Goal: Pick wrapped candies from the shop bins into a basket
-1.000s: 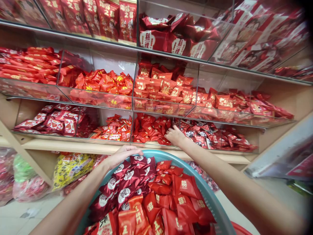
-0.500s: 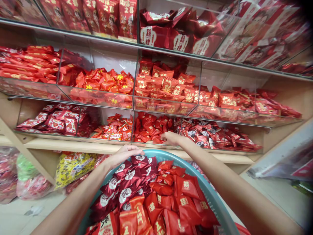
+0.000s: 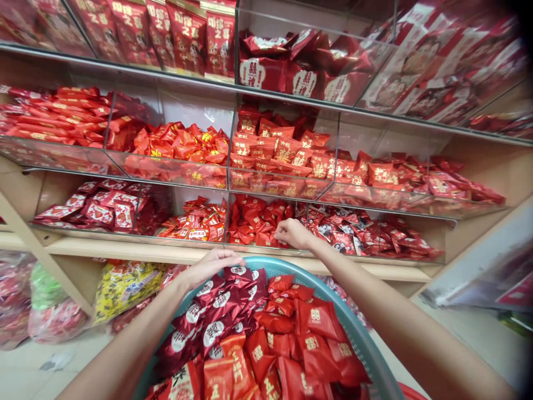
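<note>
Both hands part-curled — left on basket, right by packets.

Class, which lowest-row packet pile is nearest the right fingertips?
The red pile just right of the middle divider: the right hand has its fingertips over it alone.

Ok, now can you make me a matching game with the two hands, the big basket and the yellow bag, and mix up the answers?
Things:
1. left hand
2. right hand
3. basket
4. yellow bag

Where or what colour:
A. below the wooden ledge, toward the left of the picture
B. coloured blue-green
C. at the small red packets on the bottom shelf
D. on the basket's rim

Right pairs: 1-D, 2-C, 3-B, 4-A
</note>
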